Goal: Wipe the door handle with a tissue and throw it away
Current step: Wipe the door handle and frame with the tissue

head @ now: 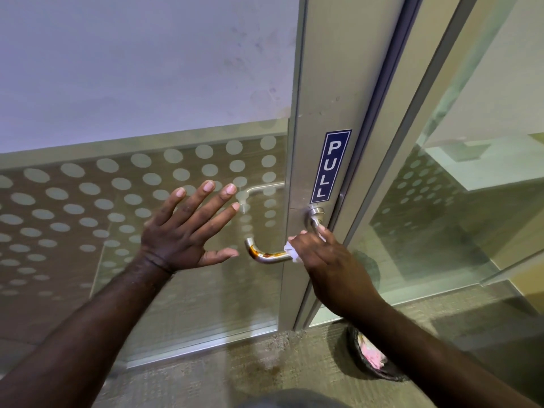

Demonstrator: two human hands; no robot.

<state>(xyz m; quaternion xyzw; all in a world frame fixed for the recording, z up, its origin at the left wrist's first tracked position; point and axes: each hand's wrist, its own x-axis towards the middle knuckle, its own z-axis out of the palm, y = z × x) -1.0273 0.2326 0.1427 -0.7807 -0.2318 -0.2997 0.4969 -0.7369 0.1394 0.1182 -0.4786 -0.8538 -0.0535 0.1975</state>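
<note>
Head camera, close to glass door [147,83], looking forward-down (wide-angle, single view).

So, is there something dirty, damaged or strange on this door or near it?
Yes. The door handle carries an orange-brown smear along its bend, left of where the right hand presses the tissue on it. Greasy fingerprints mark the frosted glass above. The left hand is spread open.
</note>
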